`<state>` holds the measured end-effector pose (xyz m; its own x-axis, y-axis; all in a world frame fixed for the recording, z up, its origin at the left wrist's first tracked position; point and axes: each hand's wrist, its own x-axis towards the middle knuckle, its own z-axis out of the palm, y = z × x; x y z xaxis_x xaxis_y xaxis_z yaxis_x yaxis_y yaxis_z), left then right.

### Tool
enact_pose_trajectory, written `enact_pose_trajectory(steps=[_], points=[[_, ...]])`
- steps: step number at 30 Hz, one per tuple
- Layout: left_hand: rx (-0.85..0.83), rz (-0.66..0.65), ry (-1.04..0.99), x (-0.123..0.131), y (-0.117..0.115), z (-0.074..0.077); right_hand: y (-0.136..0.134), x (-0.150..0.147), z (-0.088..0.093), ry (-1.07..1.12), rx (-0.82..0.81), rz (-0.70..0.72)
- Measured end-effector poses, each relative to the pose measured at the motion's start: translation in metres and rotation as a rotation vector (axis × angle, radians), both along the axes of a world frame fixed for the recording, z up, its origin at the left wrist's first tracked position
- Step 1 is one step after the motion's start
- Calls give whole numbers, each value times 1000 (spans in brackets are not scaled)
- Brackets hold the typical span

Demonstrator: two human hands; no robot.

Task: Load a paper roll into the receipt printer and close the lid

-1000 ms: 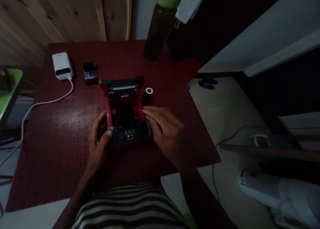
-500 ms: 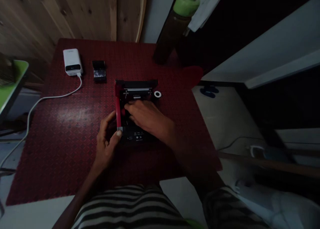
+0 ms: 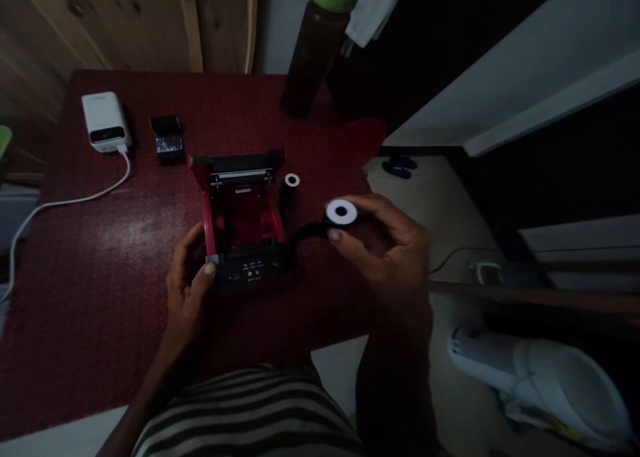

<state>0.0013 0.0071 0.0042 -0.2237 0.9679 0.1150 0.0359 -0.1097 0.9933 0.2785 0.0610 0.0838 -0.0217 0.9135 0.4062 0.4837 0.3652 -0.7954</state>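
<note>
Light, stiff dark roll (image 3: 341, 212) with a white core, best held by its flat ends, pinched in the right hand (image 3: 383, 240); left hand (image 3: 187, 287) clasping the near left corner of the open red printer (image 3: 243, 217).

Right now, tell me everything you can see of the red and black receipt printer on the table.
The compact red and black plastic receipt printer sits open on a dark red patterned table cover. Its lid is swung back, showing a metal bar and black far edge, with red side arms framing a red-lined compartment. The black front panel carries small buttons and markings. The person's left hand holds the front left corner, thumb on a small grey tab.
</note>
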Motion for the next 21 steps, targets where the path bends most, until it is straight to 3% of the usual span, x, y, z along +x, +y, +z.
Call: enact_pose_trajectory(steps=[4, 7, 9, 14, 21], points=[[10, 10, 21, 0, 1, 1, -4, 22, -52, 189, -205, -103], [1, 23, 50, -2, 2, -4, -8, 13, -89, 234, -318, -93], [-1, 28, 50, -4, 2, -9, -9, 2, -104, 209, -317, -52], [29, 32, 83, -9, 3, -15, -4, -8, -109, 163, -286, 28], [34, 49, 141, -9, 4, -10, -12, 9, -106, 103, -347, 107]])
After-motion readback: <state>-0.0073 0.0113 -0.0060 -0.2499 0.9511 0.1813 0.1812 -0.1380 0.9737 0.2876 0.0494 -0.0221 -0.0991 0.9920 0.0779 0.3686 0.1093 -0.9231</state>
